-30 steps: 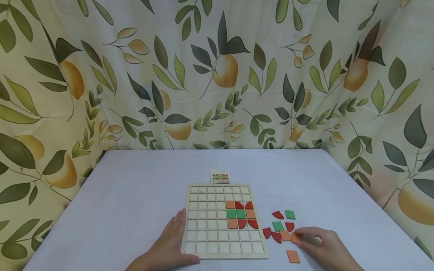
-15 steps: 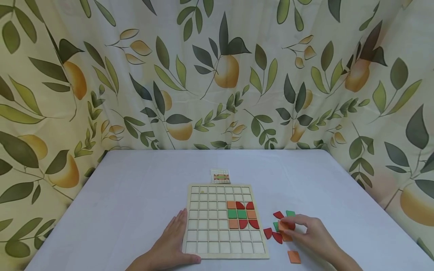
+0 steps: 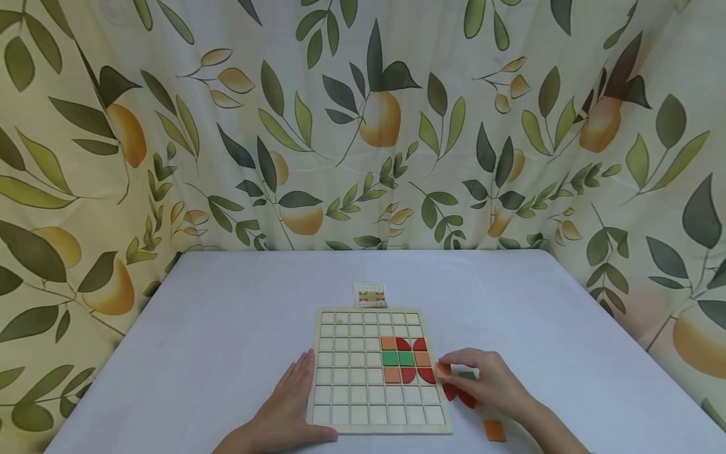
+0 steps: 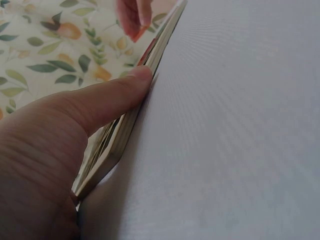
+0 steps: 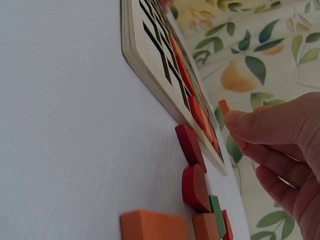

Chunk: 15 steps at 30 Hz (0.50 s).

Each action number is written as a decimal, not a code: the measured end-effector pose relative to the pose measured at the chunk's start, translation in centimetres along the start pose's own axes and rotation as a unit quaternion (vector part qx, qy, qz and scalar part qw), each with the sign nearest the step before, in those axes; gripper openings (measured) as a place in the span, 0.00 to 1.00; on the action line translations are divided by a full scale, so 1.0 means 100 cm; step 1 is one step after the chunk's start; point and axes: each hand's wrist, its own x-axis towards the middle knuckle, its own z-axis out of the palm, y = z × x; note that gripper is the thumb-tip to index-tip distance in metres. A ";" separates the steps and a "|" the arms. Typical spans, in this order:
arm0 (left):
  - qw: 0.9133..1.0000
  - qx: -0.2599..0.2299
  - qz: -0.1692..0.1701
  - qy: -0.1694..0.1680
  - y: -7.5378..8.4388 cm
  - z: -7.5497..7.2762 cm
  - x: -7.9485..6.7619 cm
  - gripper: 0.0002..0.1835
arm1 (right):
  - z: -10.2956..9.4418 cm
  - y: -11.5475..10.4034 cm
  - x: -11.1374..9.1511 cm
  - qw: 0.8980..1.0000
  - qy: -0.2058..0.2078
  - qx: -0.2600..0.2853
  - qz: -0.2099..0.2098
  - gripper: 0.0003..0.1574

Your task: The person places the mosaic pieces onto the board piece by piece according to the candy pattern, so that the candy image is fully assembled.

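Note:
My right hand (image 3: 482, 381) pinches an orange square tile (image 3: 443, 370) between thumb and fingers, just off the right edge of a wooden grid board (image 3: 351, 394). In the right wrist view the same orange tile (image 5: 224, 106) shows edge-on at the fingertips, raised above the table. My left hand (image 3: 280, 403) rests against the board's left side with straight fingers, its thumb along the front edge. On the board's right half, orange, green and red pieces (image 3: 406, 358) fill three rows of cells. Red quarter-round pieces (image 3: 466, 398) lie partly hidden under my right hand.
A small pattern card (image 3: 371, 296) lies behind the board. One loose orange tile (image 3: 495, 431) sits on the white-covered table (image 3: 255, 296), nearer the front. Loose pieces by the board include a green tile (image 5: 216, 212). A leaf-print curtain (image 3: 363, 189) hangs behind.
My right hand has lifted the orange tile from the loose pieces and carried it left to the board's right edge. My left hand stays in place.

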 end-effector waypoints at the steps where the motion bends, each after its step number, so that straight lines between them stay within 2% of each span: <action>1: 1.000 -0.002 -0.003 0.000 0.000 0.000 0.000 0.71 | 0.001 -0.001 0.002 1.000 -0.001 -0.002 -0.005 0.17; 9: 1.000 -0.006 -0.012 -0.002 -0.001 0.001 0.001 0.72 | 0.008 -0.007 0.017 1.000 -0.011 -0.017 -0.024 0.16; 15: 1.000 0.001 -0.011 -0.004 0.000 0.001 0.001 0.71 | 0.014 -0.010 0.026 0.998 -0.005 0.001 -0.068 0.16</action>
